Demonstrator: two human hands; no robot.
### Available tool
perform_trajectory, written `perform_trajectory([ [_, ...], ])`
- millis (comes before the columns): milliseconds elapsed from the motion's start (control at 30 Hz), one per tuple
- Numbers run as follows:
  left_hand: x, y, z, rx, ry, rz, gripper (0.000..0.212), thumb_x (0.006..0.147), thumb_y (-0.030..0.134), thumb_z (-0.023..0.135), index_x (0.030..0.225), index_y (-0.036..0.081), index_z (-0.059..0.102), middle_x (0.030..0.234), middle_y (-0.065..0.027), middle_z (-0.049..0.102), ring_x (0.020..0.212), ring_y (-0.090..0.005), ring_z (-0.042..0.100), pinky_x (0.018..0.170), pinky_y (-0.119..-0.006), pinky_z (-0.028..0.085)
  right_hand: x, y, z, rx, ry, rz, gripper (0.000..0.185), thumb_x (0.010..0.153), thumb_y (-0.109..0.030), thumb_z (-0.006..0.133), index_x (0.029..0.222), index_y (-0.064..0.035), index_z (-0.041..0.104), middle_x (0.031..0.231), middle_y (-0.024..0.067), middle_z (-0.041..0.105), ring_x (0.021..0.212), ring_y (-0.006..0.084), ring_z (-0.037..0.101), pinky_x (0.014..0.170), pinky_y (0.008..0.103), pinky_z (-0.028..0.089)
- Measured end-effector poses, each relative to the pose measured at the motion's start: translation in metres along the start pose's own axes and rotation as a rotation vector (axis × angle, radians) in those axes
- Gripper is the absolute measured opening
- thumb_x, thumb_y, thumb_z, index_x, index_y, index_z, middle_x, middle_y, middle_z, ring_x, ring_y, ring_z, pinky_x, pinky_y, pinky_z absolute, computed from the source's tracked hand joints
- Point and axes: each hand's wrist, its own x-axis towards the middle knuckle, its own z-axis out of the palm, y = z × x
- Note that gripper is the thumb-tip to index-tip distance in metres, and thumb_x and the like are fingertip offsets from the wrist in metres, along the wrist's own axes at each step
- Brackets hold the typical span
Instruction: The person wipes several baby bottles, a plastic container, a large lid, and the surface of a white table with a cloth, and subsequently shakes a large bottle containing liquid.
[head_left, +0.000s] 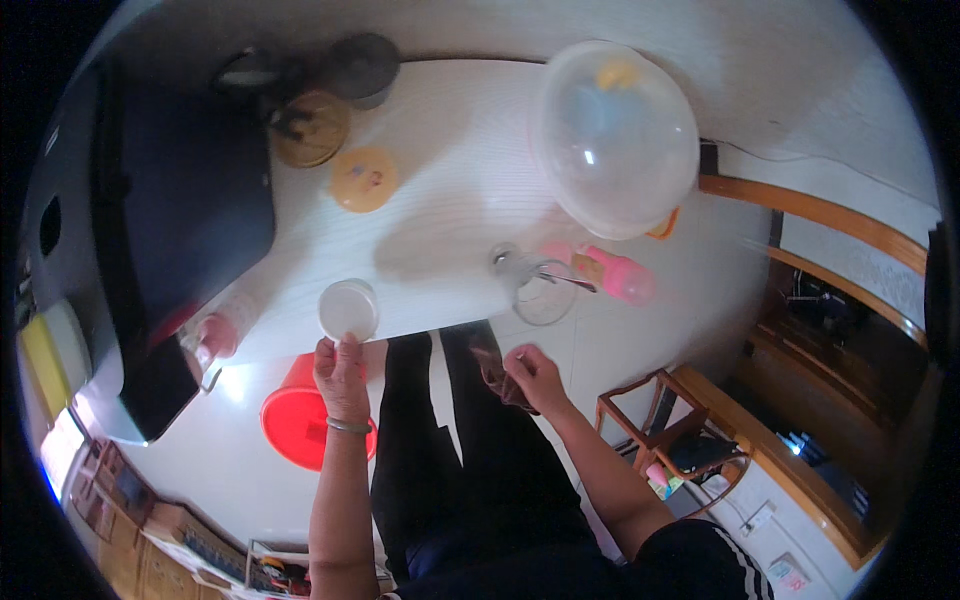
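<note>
My left hand (343, 379), with a bangle at the wrist, grips a small white cup (349, 310) by its near side, at the front edge of the white wood-grain table (442, 225). My right hand (535, 373) holds a brown cloth (501, 379) hanging in front of my dark trousers. Beyond that hand stands a clear glass vessel (545, 298) with a spoon or similar utensil in it. Pink bottles (622, 277) are to its right. An orange round lid (364, 179) lies farther back on the table.
A large translucent domed cover (616, 139) stands at the back right. An amber bowl (310, 129) and a dark container (364, 67) are at the back left, beside a large black appliance (187, 180). A red bucket (292, 426) is below the table's edge; a wooden chair (652, 420) is at right.
</note>
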Motion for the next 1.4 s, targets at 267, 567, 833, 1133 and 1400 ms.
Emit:
perform_trajectory([
  [267,0.051,-0.024,0.026,0.049,0.020,0.065,0.014,0.091,0.015,0.058,0.084,0.008,0.048,0.087,-0.0029,0.056,0.091,-0.0145,0.059,0.086,-0.033,0.050,0.058,-0.015,-0.038,0.109,0.280,-0.263,0.094,0.069,-0.030,0.079,0.139,-0.0103,0.020,0.119,0.0154,0.051,0.102,0.0287,0.057,0.088,0.0380,0.047],
  [567,0.051,-0.032,0.013,0.170,-0.019,0.031,0.022,0.092,0.023,0.058,0.105,0.005,0.056,0.101,-0.0055,0.062,0.096,-0.0176,0.060,0.083,-0.032,0.050,0.133,-0.056,-0.004,0.219,0.305,-0.571,0.084,0.062,-0.018,0.078,0.132,-0.0023,0.033,0.121,0.0137,0.047,0.108,0.0272,0.050,0.096,0.0382,0.041],
  [833,0.052,-0.033,0.028,0.098,0.038,0.046,0.021,0.092,0.022,0.058,0.104,0.005,0.058,0.100,-0.0041,0.062,0.094,-0.0169,0.061,0.081,-0.031,0.051,0.233,-0.196,0.018,0.067,0.391,-0.804,0.076,0.066,-0.026,0.080,0.126,-0.0021,0.040,0.124,0.0180,0.046,0.115,0.0332,0.047,0.096,0.0426,0.039],
  [1133,0.053,-0.036,0.034,0.138,0.048,0.023,0.019,0.091,0.020,0.060,0.102,0.005,0.059,0.098,-0.0049,0.062,0.092,-0.0188,0.062,0.080,-0.033,0.052,0.258,-0.280,0.018,-0.041,0.484,-0.771,0.078,0.060,-0.020,0.084,0.122,-0.0025,0.040,0.118,0.0188,0.052,0.111,0.0321,0.051,0.094,0.0400,0.041],
  [1400,0.053,-0.030,0.021,0.165,0.043,0.010,0.026,0.093,0.025,0.057,0.107,0.002,0.056,0.101,-0.0067,0.062,0.096,-0.0199,0.061,0.081,-0.033,0.050,0.114,-0.145,0.036,-0.263,0.161,-0.749,0.058,0.083,-0.010,0.058,0.135,-0.0073,0.034,0.106,0.0185,0.058,0.091,0.0347,0.060,0.079,0.0413,0.049],
])
